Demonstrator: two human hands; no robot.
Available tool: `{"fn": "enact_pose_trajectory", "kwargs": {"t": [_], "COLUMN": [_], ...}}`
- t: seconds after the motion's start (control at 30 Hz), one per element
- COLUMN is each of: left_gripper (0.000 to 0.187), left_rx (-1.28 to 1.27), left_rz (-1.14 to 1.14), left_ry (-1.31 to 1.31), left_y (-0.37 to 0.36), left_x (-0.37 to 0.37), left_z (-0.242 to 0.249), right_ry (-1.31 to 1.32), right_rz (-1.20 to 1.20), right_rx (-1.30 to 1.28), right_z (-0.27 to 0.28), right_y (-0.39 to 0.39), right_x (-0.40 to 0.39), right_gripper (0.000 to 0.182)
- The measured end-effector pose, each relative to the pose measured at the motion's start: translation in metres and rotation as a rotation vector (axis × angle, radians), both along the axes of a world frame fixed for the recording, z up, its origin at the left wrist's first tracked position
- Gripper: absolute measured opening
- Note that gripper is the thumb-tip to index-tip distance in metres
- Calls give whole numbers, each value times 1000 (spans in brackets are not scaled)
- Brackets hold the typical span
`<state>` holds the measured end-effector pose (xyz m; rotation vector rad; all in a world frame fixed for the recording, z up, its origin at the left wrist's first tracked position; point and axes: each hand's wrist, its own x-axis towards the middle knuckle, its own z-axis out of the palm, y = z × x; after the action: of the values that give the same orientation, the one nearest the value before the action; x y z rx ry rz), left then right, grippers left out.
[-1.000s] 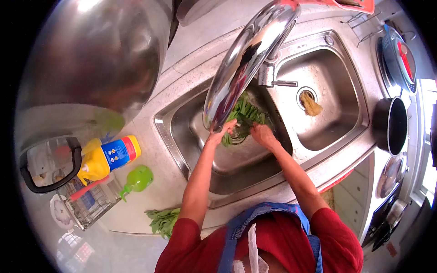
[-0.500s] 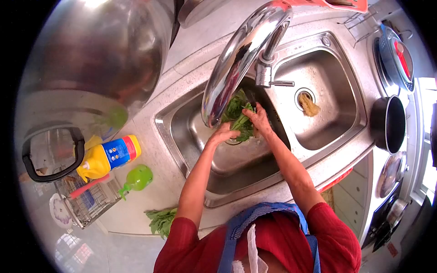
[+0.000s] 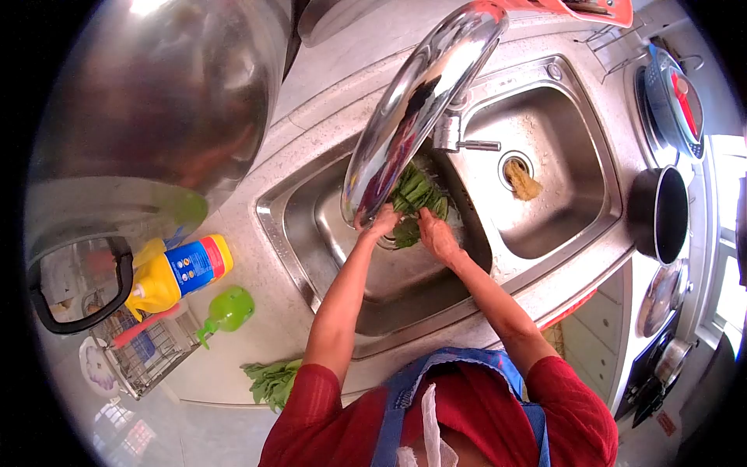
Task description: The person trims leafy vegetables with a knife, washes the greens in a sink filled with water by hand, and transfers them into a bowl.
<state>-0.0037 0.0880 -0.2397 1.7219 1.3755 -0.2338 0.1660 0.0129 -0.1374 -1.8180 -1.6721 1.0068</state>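
Observation:
Leafy greens (image 3: pixel 419 191) are held between my two hands over the left sink basin (image 3: pixel 373 272). My left hand (image 3: pixel 380 221) closes on their left edge, its fingertips partly behind the tap. My right hand (image 3: pixel 437 236) has its fingers wrapped on the right side of the bunch, and some leaves hang down between the hands. The big chrome tap (image 3: pixel 420 101) arches over the basin and covers part of the greens. More greens (image 3: pixel 272 381) lie at the counter's front edge, left of my body.
A yellow bottle (image 3: pixel 180 274), a green bottle (image 3: pixel 230 308) and a wire rack (image 3: pixel 148 346) stand at the left. In the right basin (image 3: pixel 545 171) a tan clump (image 3: pixel 521 180) lies by the drain. A dark pot (image 3: pixel 658 214) sits at the right.
The greens have turned and spread between my hands, with leaves now hanging lower. My right hand has moved down and slightly left. The view has shifted a little.

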Motion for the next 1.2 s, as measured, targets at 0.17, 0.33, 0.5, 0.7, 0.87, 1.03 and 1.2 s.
{"fn": "enact_pose_trajectory", "kwargs": {"t": [0.17, 0.33, 0.5, 0.7, 0.87, 1.03, 1.2], "left_gripper": [24, 17, 37, 113, 87, 41, 82], "left_rx": [157, 286, 187, 277, 382, 554, 631], "left_rz": [-14, 172, 335, 198, 175, 250, 240], "left_ry": [-3, -288, -251, -11, -62, -378, 54], "left_y": [-12, -29, -23, -60, -99, -171, -258], "left_x": [34, 38, 13, -23, -26, -53, -137], "left_z": [58, 70, 97, 171, 217, 293, 358], "right_ry": [-288, -325, -352, -321, -325, -33, 9], "right_rz": [146, 182, 290, 384, 292, 256, 300], "right_rx": [-278, -283, -228, -162, -280, -125, -156], "right_z": [-40, -60, -58, 23, 79, 113, 123], "right_y": [14, 21, 10, -24, -51, -76, -98], "right_x": [-9, -10, -1, 25, 27, 27, 23], "right_gripper": [17, 22, 27, 30, 26, 21, 19]}}
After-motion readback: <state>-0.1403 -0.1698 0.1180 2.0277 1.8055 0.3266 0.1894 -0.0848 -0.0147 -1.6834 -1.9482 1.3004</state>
